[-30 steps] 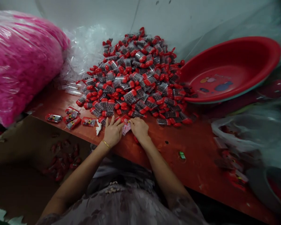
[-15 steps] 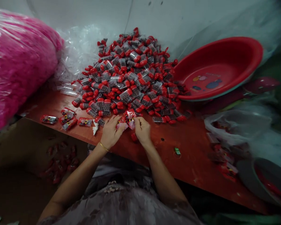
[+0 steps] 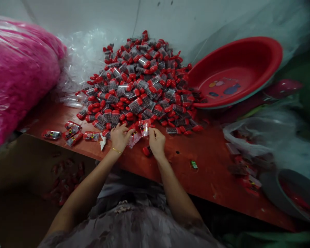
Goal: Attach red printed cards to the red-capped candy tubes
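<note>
"At the near side of the red tabletop [image 3: 222, 162], what are the hands busy with?"

"Small wrappers. The right hand [image 3: 157, 140] has its thumb and forefinger pinched together on the edge of a glossy printed wrapper [image 3: 144, 128], red and clear, which is raised in front of the big pile."

"And the left hand [image 3: 119, 138]?"

"It's just across from the right, with a gold bracelet [image 3: 116, 150] at the wrist. Its fingertips are at some pinkish wrappers [image 3: 134, 138], right beside the glossy one. Whether those fingers grip or only press, I can't tell."

"Anything under the hands?"

"A red-capped piece [image 3: 146, 150] lies on the table between the wrists, close to the right one. Its other end is hard to make out."

"What's the pile made of?"

"Clear, flat containers with red ends and dark contents. That heap [image 3: 136, 89] spreads behind both hands, back toward the wall. On its right, a tilted red basin [image 3: 271, 51] touches it; on its left are loose clear plastic pieces [image 3: 82, 58], next to a bulging bag of pink stuff [image 3: 23, 75]."

"What's left of the left hand?"

"A crumpled white scrap [image 3: 102, 142] near the fingers, then several filled red packets [image 3: 91, 136] along the table edge, some overlapping. Well over to the right of the right hand sits a little green object [image 3: 193, 165], near a dark spot [image 3: 177, 152] on the surface."
</note>
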The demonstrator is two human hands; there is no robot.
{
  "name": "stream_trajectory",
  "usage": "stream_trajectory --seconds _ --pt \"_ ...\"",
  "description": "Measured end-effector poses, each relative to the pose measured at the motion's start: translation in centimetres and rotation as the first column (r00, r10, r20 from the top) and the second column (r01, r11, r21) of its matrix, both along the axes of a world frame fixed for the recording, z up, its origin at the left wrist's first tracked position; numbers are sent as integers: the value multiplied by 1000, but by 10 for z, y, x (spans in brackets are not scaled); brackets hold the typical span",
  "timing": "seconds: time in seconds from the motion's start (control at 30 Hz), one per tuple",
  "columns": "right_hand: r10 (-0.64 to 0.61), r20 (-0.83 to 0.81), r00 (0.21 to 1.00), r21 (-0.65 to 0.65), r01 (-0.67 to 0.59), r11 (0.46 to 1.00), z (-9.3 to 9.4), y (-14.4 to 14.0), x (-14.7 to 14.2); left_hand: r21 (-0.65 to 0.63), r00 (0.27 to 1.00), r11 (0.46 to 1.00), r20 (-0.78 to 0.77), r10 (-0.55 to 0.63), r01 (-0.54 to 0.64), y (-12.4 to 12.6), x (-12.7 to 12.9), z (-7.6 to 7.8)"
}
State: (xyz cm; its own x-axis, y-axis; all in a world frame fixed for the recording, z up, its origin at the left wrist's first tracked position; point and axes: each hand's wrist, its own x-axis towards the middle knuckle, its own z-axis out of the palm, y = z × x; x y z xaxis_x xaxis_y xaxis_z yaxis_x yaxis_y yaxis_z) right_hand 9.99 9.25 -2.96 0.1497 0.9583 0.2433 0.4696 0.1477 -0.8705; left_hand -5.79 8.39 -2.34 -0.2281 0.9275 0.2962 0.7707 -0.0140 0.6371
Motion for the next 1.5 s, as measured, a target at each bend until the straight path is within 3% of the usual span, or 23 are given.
stream_trajectory --seconds 0.1,0.2,0.27,0.33,0.43,0.5,0.57,0.67,0.87,0.93,1.07,1.13,1.23,1.33,1.4,1.5 --pt "-6 46 999 -13 7 1000 0 -2 0 13 981 1000 -193 21 -19 10 1 0" --pt "-14 186 982 -11 17 1000 0 -8 1 86 980 996 -196 12 5 5 7 11" --pt "-17 257 966 -8 20 1000 0 -12 2 80 996 995 -59 -62 67 -6 13 21" --pt "-13 278 960 7 12 1000 2 -18 2 -17 970 987 187 -155 161 -18 19 27" --pt "40 219 975 40 -50 998 3 -31 0 -116 801 959 580 -146 260 -35 28 26" --pt "112 98 989 43 -117 992 2 -44 -3 -91 693 969 714 -98 230 -44 31 21" --pt "172 -56 984 19 -171 985 0 -59 -7 -83 661 982 749 -53 172 -55 31 15" --pt "205 -181 962 -35 -215 976 -5 -81 -10 -122 689 983 725 -6 137 -74 28 6" --pt "224 -10 975 -81 -224 971 -10 -106 -10 -182 681 969 732 22 164 -103 29 -6" --pt "233 4 973 -77 -232 970 -10 -108 -8 -186 620 967 783 39 173 -105 30 -5" --pt "282 -36 959 -70 -284 956 -11 -109 -6 -246 417 922 903 106 298 -103 27 5" --pt "318 -22 948 -82 -318 944 -12 -111 -6 -280 375 910 914 155 306 -103 25 10" --pt "334 67 940 -115 -325 939 -10 -109 0 -309 334 920 916 220 243 -104 23 13" --pt "239 295 925 -65 -230 971 -2 -97 19 -344 288 919 915 282 193 -103 21 11" --pt "175 467 867 -36 -179 983 4 -84 32 -357 283 922 909 306 150 -103 20 8" --pt "130 618 776 -148 -47 988 9 -69 41 -349 294 934 904 312 82 -101 19 2"
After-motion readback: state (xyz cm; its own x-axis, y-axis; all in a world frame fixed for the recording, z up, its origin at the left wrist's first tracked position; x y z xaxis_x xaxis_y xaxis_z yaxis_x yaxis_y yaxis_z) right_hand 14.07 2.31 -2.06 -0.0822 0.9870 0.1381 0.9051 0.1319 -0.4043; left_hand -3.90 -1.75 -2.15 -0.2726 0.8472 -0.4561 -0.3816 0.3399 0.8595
